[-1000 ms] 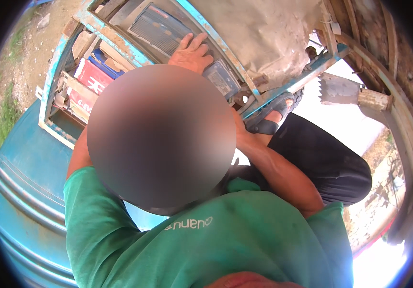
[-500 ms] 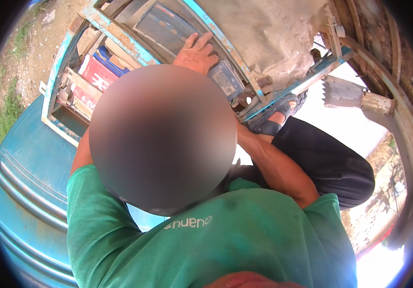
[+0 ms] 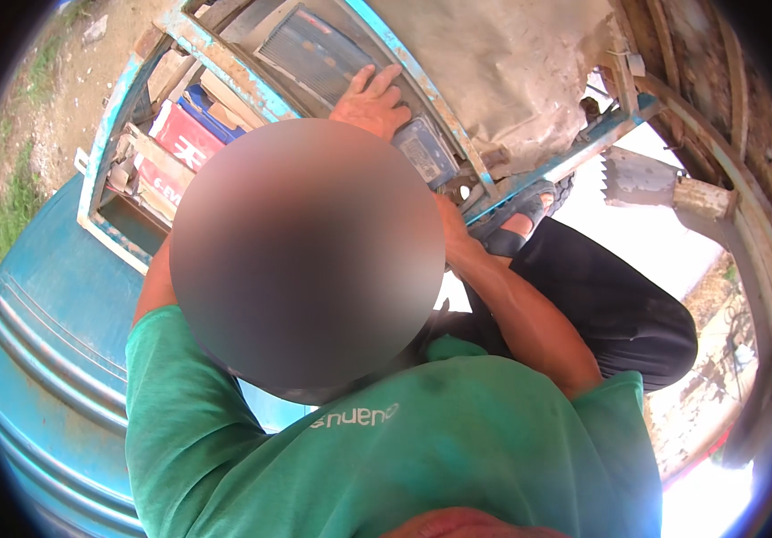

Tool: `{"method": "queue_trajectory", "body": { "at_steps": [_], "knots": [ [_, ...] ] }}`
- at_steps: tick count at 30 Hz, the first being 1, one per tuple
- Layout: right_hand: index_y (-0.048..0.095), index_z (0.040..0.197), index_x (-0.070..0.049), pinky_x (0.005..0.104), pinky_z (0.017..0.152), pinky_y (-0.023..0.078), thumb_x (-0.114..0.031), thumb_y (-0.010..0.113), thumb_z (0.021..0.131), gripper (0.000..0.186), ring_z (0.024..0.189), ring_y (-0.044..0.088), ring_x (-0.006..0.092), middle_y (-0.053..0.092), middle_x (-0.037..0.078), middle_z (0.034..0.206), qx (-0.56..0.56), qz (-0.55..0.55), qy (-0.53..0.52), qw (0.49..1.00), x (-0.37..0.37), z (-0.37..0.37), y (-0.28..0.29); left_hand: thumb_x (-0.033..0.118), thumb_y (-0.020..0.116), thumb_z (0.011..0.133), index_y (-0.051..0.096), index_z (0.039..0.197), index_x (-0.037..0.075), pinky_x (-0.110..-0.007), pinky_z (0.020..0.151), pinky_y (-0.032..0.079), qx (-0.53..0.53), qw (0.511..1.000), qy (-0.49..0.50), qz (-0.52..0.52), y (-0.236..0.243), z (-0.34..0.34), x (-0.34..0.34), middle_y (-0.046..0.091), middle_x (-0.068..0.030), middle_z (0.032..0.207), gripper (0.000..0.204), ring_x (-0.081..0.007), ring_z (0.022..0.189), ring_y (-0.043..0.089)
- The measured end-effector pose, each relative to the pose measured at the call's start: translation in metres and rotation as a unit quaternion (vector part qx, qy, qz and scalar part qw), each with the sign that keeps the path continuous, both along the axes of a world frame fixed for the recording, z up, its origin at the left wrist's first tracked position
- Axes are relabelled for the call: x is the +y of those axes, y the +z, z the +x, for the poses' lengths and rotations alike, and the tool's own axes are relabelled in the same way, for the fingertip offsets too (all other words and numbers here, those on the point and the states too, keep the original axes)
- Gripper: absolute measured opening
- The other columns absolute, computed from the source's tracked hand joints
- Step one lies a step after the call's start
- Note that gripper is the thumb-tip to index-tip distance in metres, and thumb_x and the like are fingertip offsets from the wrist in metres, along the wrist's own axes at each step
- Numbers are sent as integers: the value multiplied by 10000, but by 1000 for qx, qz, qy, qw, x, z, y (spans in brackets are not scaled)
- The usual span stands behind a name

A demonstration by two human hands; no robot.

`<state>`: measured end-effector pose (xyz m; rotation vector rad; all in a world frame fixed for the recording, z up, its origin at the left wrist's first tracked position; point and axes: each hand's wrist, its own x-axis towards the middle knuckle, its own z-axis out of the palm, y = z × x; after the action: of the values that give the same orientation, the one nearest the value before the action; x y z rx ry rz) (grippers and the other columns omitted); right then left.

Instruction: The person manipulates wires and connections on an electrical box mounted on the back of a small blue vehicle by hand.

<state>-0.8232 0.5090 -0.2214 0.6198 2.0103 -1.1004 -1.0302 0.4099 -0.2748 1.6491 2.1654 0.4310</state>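
Lying inside the chipped turquoise frame [image 3: 221, 65], the ribbed panel [image 3: 307, 52] runs lengthwise from upper left to lower right, its dull grey-black, finely grooved face upward. The left hand [image 3: 371, 106] seemingly rests fingers apart at its lower end; blur mostly hides the right hand [image 3: 450, 226], so its grip cannot be told.

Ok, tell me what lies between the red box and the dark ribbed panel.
From red box to ribbed panel, the head view shows something blue, brown cardboard, then a rusty turquoise bar.

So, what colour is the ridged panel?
The panel is grey with fine parallel lines; clearest in the head view.
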Motion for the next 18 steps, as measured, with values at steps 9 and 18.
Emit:
{"method": "queue_trajectory", "body": {
  "at_steps": [9,18],
  "knots": [
    [643,1157,32,491,831,582,-539,821,818,687,996,728,379,665,226,1156,30,297,48,953,47,-47,18,429,865,676,715,1132,137,-559,1288,179,7,1000,-15,-22,2,-3,1,607,-97,1271,562,-314,1557,271],
    [622,1165,42,441,802,606,-606,802,811,760,970,744,363,676,226,1145,-1,278,184,943,56,-58,-6,323,698,852,719,1090,108,-644,1242,216,3,999,-20,28,-3,-1,-1,582,-91,1255,321,-358,1528,293]
  ]
}}
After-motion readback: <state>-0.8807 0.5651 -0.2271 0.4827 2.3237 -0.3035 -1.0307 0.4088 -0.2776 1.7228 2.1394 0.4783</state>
